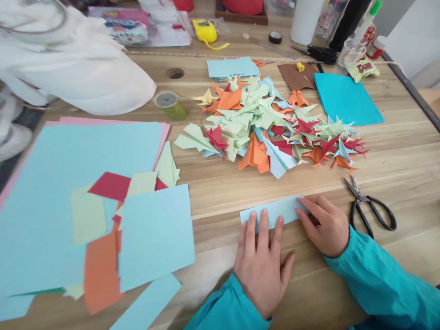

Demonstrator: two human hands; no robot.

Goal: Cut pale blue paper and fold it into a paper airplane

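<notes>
A narrow light blue paper strip (pixel 275 213) lies on the wooden table in front of me. My left hand (pixel 261 261) rests flat over its left and middle part, fingers spread and fingertips on the paper. At the strip's right end, my right hand (pixel 325 224) has its thumb and index finger pressed at the corner, the other fingers curled in. Black-handled scissors (pixel 360 198) lie partly open just right of my right hand. Beyond the strip is a heap of small folded paper pieces (pixel 254 110) in green, orange, red and blue.
Large light blue sheets (pixel 85 151) with coloured scraps and a blue square (pixel 158 233) cover the left side. Farther back are a green spool (pixel 172 105), a yellow tape measure (pixel 205 31), a turquoise sheet (pixel 347 101), black tape (pixel 275 37) and a white cloth (pixel 103 78).
</notes>
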